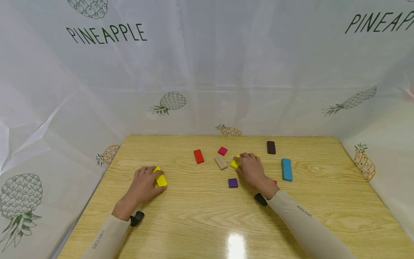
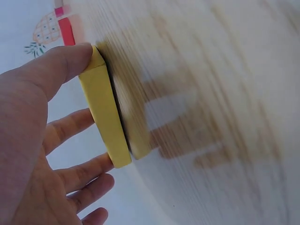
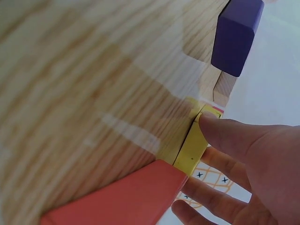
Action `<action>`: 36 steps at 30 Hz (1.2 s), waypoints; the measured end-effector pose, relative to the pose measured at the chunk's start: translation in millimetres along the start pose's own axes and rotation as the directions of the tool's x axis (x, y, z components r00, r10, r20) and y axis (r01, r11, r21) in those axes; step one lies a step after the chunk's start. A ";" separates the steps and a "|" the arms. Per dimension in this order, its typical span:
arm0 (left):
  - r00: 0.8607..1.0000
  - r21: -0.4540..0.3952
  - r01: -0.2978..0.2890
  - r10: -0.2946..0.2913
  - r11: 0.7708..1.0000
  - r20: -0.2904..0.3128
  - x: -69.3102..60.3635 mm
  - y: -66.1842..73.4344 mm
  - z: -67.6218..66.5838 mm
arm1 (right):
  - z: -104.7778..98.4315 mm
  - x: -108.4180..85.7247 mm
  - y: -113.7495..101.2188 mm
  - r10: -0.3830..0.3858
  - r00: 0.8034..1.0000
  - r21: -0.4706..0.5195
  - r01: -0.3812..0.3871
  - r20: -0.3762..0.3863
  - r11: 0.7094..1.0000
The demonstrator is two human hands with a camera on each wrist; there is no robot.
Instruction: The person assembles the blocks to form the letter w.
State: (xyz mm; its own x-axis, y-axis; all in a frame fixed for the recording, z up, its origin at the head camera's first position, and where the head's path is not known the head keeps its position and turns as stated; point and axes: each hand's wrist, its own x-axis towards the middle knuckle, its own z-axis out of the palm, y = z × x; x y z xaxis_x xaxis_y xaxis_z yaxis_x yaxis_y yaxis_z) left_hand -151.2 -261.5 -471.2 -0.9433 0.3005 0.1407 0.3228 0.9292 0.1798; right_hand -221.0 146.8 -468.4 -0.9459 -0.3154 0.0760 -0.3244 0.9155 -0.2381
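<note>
On the left of the table (image 1: 187, 216), our left hand (image 1: 143, 183) is pinching the left yellow block (image 1: 160, 177), thumb on one side and fingers on the other; we cannot tell whether it is resting on the surface or just off it. For a steady hold, we are best pressing evenly from both sides, with no fingertip slipping beneath. Toward the middle, well apart from that hand, a purple block (image 1: 233, 183) is lying nearer to us than our right hand (image 1: 252, 168), and a pink block (image 1: 275, 182) is showing only partly. Our right hand is clamping the right yellow block (image 1: 235, 162) between thumb and fingers. A wood block (image 1: 221, 162) is lying just to its left, so a light, narrow pinch is probably serving us best, free of nudges. To the right, a blue block (image 1: 286, 169) is lying apart. Farther off, a red block (image 1: 198, 156), a pink cube (image 1: 222, 151) and a brown block (image 1: 271, 147) are lying untouched. Behind everything, a pineapple-print sheet (image 1: 207, 64) is hanging.
</note>
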 end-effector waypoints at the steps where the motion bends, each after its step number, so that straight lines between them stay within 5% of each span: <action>1: 1.000 -0.002 -0.001 0.001 1.000 0.001 -0.3 -0.1 0.2 | -0.1 0.1 -0.2 0.001 1.000 0.001 -0.001 0.001 1.000; 11: 1.000 -0.088 0.006 -0.003 0.996 0.029 -3.5 -2.1 0.5 | -1.7 2.1 1.2 0.004 1.000 0.020 -0.004 0.008 1.000; 22: 1.000 -0.040 0.005 -0.005 0.999 0.003 -6.7 1.1 -0.5 | -4.6 2.1 0.3 -0.070 0.995 0.046 0.073 -0.078 0.996; 36: 1.000 -0.098 -0.003 0.003 0.995 0.000 -10.0 2.2 2.7 | -20.9 16.8 -53.7 -0.180 0.980 0.080 0.187 -0.084 0.979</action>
State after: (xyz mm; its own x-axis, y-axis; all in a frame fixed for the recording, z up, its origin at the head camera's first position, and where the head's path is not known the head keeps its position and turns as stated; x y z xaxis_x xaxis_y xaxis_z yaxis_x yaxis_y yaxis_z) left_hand -141.2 -261.9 -474.8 -0.9424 0.3034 0.1410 0.3316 0.9027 0.2742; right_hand -219.6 97.5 -434.2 -0.8691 -0.4529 0.1991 -0.4939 0.8173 -0.2968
